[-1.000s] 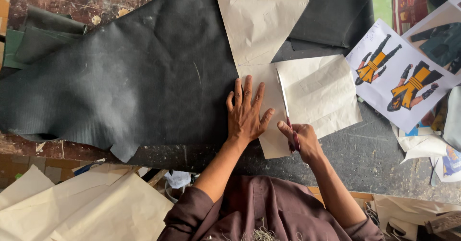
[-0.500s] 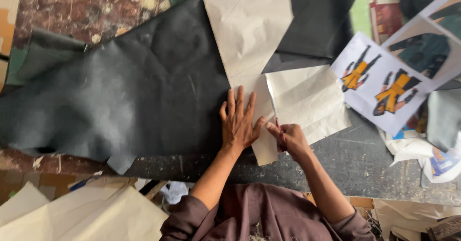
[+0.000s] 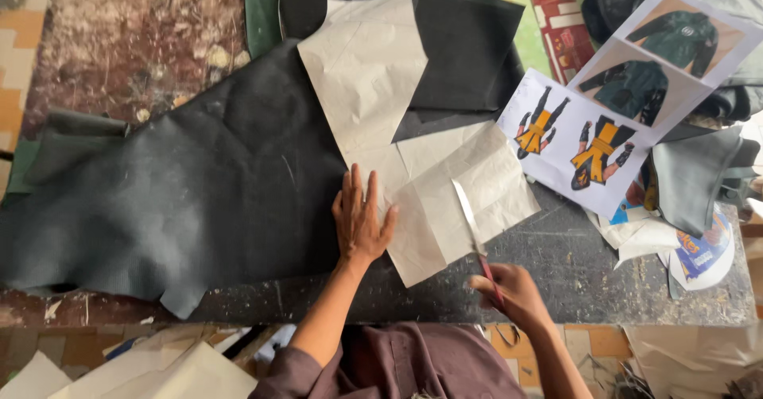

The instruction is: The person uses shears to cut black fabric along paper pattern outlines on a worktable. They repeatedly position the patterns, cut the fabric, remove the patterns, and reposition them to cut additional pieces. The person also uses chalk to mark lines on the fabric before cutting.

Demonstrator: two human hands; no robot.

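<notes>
The dark leather sheet (image 3: 199, 184) runs off the left edge; paper pattern pieces (image 3: 413, 168) hide its right part.

Bare bench (image 3: 556, 280) strip open along near edge, right of paper pattern (image 3: 445, 208). Dark leather (image 3: 199, 176) blankets left half. Printed sheets (image 3: 588, 141) and fabric pile (image 3: 699, 176) crowd right end, possibly overhanging edge.

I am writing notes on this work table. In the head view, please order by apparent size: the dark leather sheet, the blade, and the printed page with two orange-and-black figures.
1. Dark leather sheet, far the largest.
2. Printed page with figures.
3. Blade, held by the right hand, smallest.
</notes>
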